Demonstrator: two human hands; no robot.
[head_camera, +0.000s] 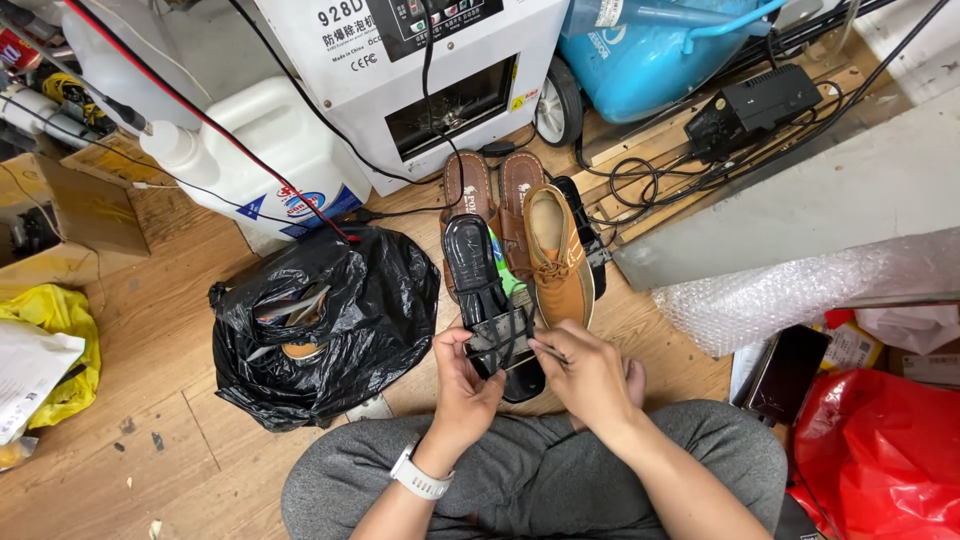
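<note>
The person sits cross-legged on the wooden floor and holds a black sandal over the lap, its heel end pointing away; the left hand has its grip closed on the left edge of the strap, thumb on top, and the right hand pinches the right side of the same strap, fingers together on it; a white watch sits on the left wrist. To handle the strap well, it seems wise to keep both thumbs pressing evenly and hold the sole steady, so that the strap does not twist; the pull should be gentle, as the strap looks thin.

Just beyond the sandal lie a tan lace-up shoe and a pair of brown sandals, touching one another; a black plastic bag with footwear inside sits to the left. Behind it stands a white plastic jug with a blue and red label low on its front; a white machine carries a small yellow warning sticker beside its opening and a dark panel on top; a blue tank stands further right. A red bag lies at the lower right, bubble wrap above it, and a yellow bag at the far left.
</note>
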